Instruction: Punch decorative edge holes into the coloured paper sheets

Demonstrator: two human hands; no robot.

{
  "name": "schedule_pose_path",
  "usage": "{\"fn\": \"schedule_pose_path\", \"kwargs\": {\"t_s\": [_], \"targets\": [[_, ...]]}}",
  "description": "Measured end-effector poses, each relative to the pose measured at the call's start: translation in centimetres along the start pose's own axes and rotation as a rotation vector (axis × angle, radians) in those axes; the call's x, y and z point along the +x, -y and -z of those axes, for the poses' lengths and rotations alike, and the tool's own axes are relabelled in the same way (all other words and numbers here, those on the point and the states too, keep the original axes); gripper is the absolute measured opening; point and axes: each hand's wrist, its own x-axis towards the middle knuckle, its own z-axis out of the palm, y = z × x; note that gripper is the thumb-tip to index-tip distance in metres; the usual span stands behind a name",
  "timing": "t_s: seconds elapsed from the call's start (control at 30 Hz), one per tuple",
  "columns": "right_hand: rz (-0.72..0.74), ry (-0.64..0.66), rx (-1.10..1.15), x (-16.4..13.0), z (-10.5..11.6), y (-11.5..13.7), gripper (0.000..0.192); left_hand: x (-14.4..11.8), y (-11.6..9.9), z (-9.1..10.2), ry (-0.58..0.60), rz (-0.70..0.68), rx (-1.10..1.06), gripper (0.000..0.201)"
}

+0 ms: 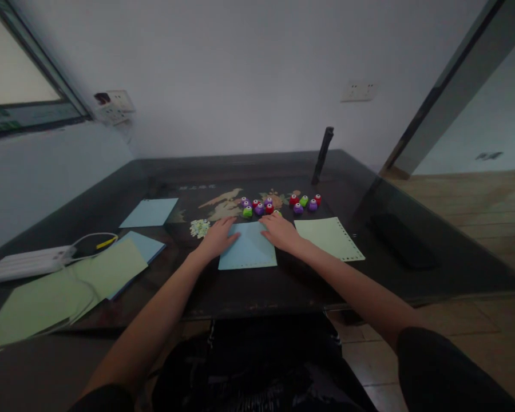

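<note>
A light blue sheet of paper [251, 249] with punched holes along its near edge lies flat on the table before me. My left hand [218, 236] rests on its left side, fingers stretched toward the far edge. On the right far corner lies my right hand [280, 232], its fingers extended too. Just beyond the sheet are several small red, purple and green toys with eye-like white spots, among them a green one [248, 212]. To the right is a pale green punched sheet [326, 237]. A cluster of small white-green pieces [199, 228] sits left of my left hand.
Another blue sheet [150, 212] lies at the far left, with a stack of green sheets [68, 286] nearer. A white power strip [28, 263] and its cable cross that side. A black upright object [323, 155] stands at the back; a dark flat object [403, 240] lies right.
</note>
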Motion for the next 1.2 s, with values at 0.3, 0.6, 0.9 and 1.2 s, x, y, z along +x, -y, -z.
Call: {"fn": "schedule_pose_path", "kwargs": {"t_s": [0.3,0.6,0.9,1.2], "targets": [[-0.068,0.010,-0.138,0.9,-1.1,1.1,0.036,0.0,-0.1,0.4,0.007,0.004,0.009,0.046],[-0.088,0.017,-0.113,0.5,-0.2,1.8,0.030,-0.1,-0.6,1.0,-0.003,-0.011,0.098,0.045],[-0.116,-0.075,-0.044,0.9,-0.2,1.1,0.031,-0.1,-0.9,1.2,-0.073,-0.020,0.079,0.039],[-0.227,-0.177,0.407,1.6,-0.2,-1.7,0.012,0.1,-0.7,1.7,-0.172,0.080,-0.155,0.024]]}}
